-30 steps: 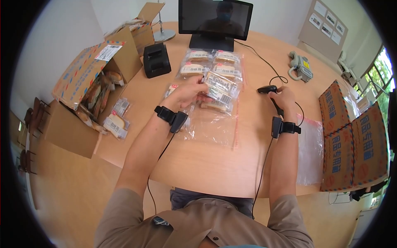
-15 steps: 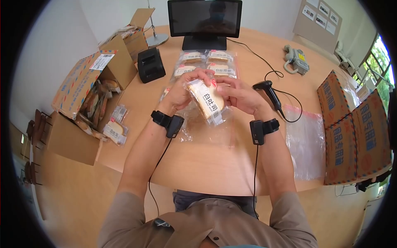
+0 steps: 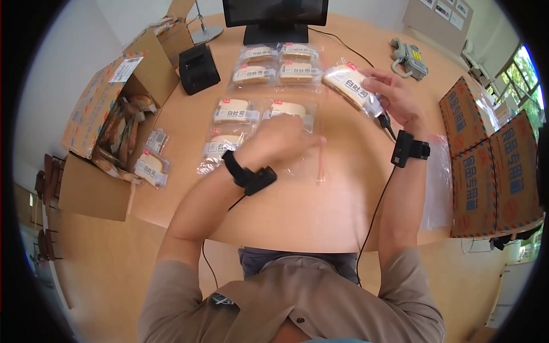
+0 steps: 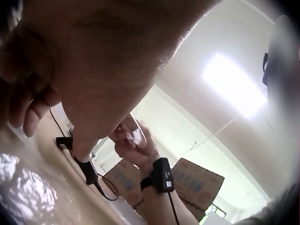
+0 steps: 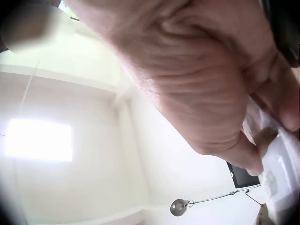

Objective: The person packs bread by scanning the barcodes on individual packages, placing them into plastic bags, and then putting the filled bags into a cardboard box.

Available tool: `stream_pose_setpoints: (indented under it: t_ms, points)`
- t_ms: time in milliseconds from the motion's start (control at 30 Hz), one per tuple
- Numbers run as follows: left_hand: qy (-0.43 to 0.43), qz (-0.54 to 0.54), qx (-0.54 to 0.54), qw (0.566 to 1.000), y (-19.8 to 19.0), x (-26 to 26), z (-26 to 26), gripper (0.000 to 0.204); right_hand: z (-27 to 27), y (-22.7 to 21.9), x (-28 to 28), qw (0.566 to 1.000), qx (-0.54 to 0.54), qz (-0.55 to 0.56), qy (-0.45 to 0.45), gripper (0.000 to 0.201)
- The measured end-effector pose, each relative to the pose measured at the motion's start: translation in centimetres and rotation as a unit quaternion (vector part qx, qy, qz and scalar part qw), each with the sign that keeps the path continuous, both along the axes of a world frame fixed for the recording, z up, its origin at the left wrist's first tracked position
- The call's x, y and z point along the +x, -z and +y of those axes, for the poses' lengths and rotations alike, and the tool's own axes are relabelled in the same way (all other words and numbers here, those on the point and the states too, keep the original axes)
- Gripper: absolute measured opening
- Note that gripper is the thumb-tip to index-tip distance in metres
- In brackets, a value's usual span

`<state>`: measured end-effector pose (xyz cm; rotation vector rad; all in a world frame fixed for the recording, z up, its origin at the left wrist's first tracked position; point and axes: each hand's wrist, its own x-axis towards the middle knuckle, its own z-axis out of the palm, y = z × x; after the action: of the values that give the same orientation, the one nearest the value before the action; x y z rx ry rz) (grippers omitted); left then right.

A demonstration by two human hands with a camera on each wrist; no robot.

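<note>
While the right hand (image 3: 394, 97) pinches a wrapped bread (image 3: 350, 84) above the black scanner (image 4: 89, 171), the left hand (image 3: 280, 140) is over a clear bag (image 3: 309, 166), fingers loose and a bit apart. I can't tell if it touches the bag. More bread packs (image 3: 231, 111) lie in rows on the table (image 3: 309, 217), near the screen (image 3: 274, 11).

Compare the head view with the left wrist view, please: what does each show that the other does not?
Only the head view shows the monitor and the open box of packed bread. Only the left wrist view shows the bright ceiling light. Both show the left hand, the right hand holding a bread packet, and the printed cartons.
</note>
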<state>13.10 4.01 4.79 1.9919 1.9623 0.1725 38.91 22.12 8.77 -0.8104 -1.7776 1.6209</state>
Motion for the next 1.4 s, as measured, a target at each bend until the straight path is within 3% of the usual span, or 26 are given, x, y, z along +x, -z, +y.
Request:
stream_pose_setpoints:
  t_ms: [67, 133, 233, 433, 500, 600, 767, 867, 933, 1000, 1067, 1100, 1200, 1267, 1400]
  points:
    - [0.016, 0.027, 0.0, 1.0, 0.4, 2.1, -1.1, 0.067, -0.1, 0.0, 0.4, 1.0, 0.009, -0.019, -0.023, 0.045]
    - [0.033, 0.056, -0.001, 0.998, 0.9, 2.4, -1.4, 0.074, -0.9, -0.7, 0.5, 0.989, 0.047, -0.086, -0.113, 0.039]
    - [0.022, 0.044, -0.003, 0.999, 2.4, 1.6, -0.8, 0.061, -1.3, -0.2, -0.4, 0.984, 0.054, -0.137, -0.101, 0.032]
    - [0.09, 0.012, -0.031, 0.995, 2.9, -0.6, 0.0, 0.038, -2.9, -0.5, -2.1, 0.973, 0.025, -0.214, -0.086, 0.027]
    - [0.069, -0.131, -0.039, 0.988, 2.2, -1.6, 0.4, 0.034, -2.5, -0.1, -2.2, 0.97, 0.019, -0.224, -0.089, 0.026]
    - [0.015, -0.185, -0.103, 0.977, -0.8, -2.3, 0.5, 0.034, -1.2, 1.3, -2.1, 0.967, 0.014, -0.233, -0.1, 0.025]
    - [0.002, -0.223, -0.052, 0.974, -2.6, -2.2, 0.3, 0.04, -1.1, 2.4, -3.4, 0.958, 0.006, -0.239, -0.157, 0.025]
    - [-0.033, -0.169, -0.12, 0.978, -2.5, -0.5, -0.7, 0.04, -1.2, 1.6, -3.0, 0.963, 0.013, -0.247, -0.104, 0.025]
    - [0.053, -0.043, -0.063, 0.996, -0.8, 0.5, -1.3, 0.045, -1.9, 0.7, -2.7, 0.966, 0.014, -0.239, -0.099, 0.024]
    - [0.082, -0.006, -0.048, 0.995, 1.1, 0.2, -1.1, 0.054, -1.7, 0.7, -2.4, 0.969, 0.013, -0.23, -0.091, 0.024]
    - [0.089, 0.008, -0.047, 0.995, 1.7, 0.2, -0.9, 0.032, -1.3, 1.0, -2.1, 0.97, 0.01, -0.22, -0.101, 0.024]
    - [0.091, 0.007, -0.048, 0.995, 2.2, -0.1, -0.6, 0.032, -1.0, 1.2, -1.9, 0.97, 0.008, -0.22, -0.1, 0.024]
    - [0.114, -0.009, -0.084, 0.99, 2.8, -1.2, 0.5, 0.04, -1.2, 1.3, -2.0, 0.97, 0.015, -0.213, -0.113, 0.022]
    - [0.092, -0.077, -0.191, 0.974, 1.6, -1.5, 0.5, 0.035, -1.7, 0.9, -2.4, 0.967, 0.024, -0.232, -0.105, 0.024]
    - [0.03, -0.177, -0.181, 0.967, -1.2, -2.0, -0.4, 0.035, -1.8, 1.3, -3.1, 0.959, 0.041, -0.254, -0.118, 0.025]
